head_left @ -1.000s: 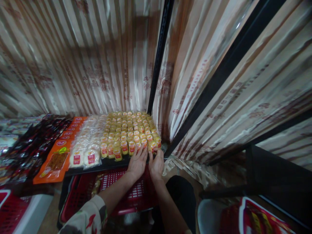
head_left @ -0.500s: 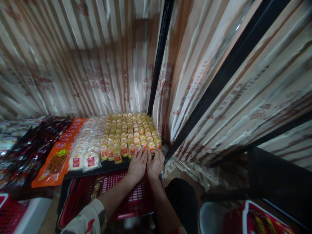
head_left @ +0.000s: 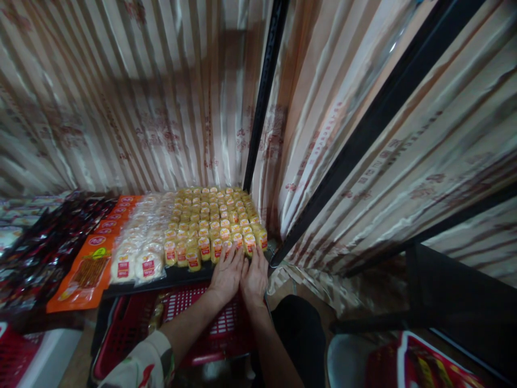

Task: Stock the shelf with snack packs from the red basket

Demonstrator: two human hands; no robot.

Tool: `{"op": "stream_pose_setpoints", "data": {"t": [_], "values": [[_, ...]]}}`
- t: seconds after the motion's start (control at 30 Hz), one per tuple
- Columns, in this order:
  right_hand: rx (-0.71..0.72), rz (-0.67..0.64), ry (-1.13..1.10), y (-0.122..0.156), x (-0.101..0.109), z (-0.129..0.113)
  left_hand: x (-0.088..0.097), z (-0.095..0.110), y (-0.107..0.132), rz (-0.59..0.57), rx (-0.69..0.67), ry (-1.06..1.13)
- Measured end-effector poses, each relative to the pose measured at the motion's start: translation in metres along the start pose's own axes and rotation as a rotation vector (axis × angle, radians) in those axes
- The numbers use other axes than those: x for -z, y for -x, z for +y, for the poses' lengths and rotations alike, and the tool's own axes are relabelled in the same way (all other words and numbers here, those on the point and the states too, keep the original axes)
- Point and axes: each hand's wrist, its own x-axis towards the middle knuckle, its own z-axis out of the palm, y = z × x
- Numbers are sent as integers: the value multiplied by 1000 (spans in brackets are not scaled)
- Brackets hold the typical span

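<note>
We can't see the low fronts of some little yellow packs (head_left: 183, 234), because the left hand (head_left: 225, 277) and right hand (head_left: 253, 277) cover them. We find the words on their labels (head_left: 193, 262) too small to read. The arms (head_left: 194, 320) hide part of the red basket (head_left: 127, 315) below. We see the shiny dark packs (head_left: 52, 245) as a blur. The bottom edge cuts off the corner basket (head_left: 12, 353) and the red and yellow packs (head_left: 426, 364).
</note>
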Motion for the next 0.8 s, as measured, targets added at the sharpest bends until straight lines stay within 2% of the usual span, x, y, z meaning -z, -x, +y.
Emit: {"op": "stream_pose_setpoints", "data": {"t": [0.17, 0.8], "values": [[62, -4, 31, 9, 0, 3, -1, 1, -1, 20, 7, -2], [58, 43, -47, 15, -3, 10, -11, 2, 3, 44, 13, 13]]}}
